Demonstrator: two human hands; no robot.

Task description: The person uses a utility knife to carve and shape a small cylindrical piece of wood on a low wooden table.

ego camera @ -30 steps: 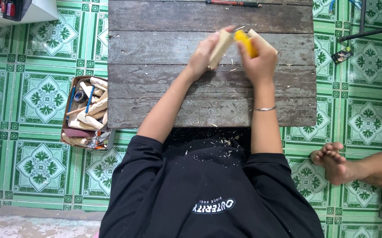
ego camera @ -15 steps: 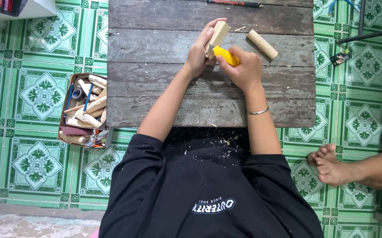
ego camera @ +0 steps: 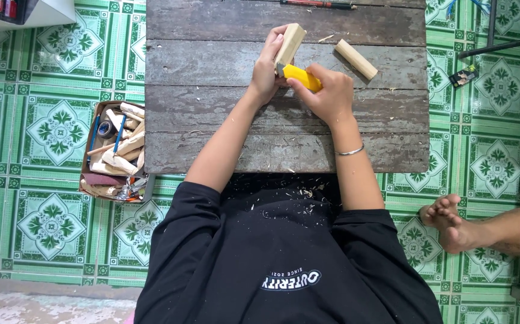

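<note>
While the left hand (ego camera: 266, 72) wraps around a pale wood block (ego camera: 290, 43) and holds it tight, the block stands tilted with its top leaning toward the far side of the table. It sits near the middle of the dark plank table (ego camera: 212, 120), a bit toward the far edge. The right hand (ego camera: 331, 96) is squeezed shut around a yellow cutter (ego camera: 301, 76), and the tip of the cutter touches the low end of the block, right beside the left fingers. A thin silver bangle (ego camera: 351, 151) sits on the right wrist. A second wood stick (ego camera: 356, 59) lies flat on the table just to the right of the hands, not touching them. A long red and black tool (ego camera: 315, 4) lies along the far edge. The planks to the left of the hands are bare, and so are the planks near the front edge, where only small wood bits lie. On the green tile floor (ego camera: 44, 126), a cardboard box (ego camera: 87, 186) full of wood pieces sits close to the table's left edge. Another person's bare foot (ego camera: 449, 223) rests on the floor at the right, well apart from the hands.
</note>
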